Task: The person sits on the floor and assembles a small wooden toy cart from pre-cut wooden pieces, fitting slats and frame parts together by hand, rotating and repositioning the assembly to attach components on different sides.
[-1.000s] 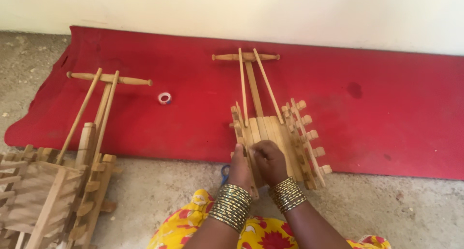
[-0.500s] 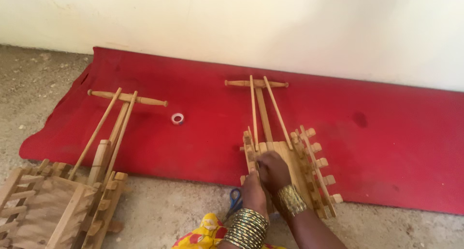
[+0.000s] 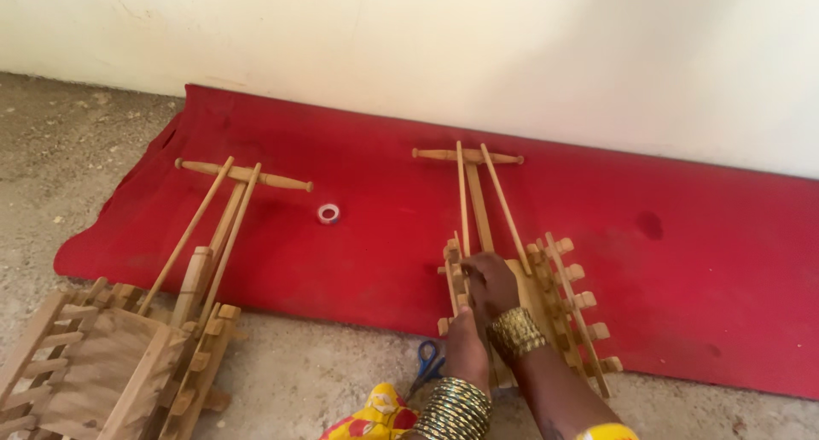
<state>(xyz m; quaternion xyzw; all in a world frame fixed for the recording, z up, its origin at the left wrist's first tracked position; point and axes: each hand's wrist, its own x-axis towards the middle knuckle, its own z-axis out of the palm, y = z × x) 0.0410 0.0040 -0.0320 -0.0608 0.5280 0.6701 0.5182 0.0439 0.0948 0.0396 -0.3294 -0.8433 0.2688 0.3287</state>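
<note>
Counts being logged: two wooden cart frames are being seen, one (image 3: 520, 295) under the hands, one (image 3: 128, 346) well off to their left. One tape roll (image 3: 328, 213), one pair of blue-handled scissors (image 3: 426, 363) just beside the wrists, one red mat (image 3: 682, 278), two hands: left hand (image 3: 465, 338), right hand (image 3: 488, 279).

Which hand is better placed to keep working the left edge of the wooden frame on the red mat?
Probably the right hand: it already rests on the wooden frame at its left pegs. The left hand sits lower, near the frame's bottom edge, beside the blue scissors.
</note>
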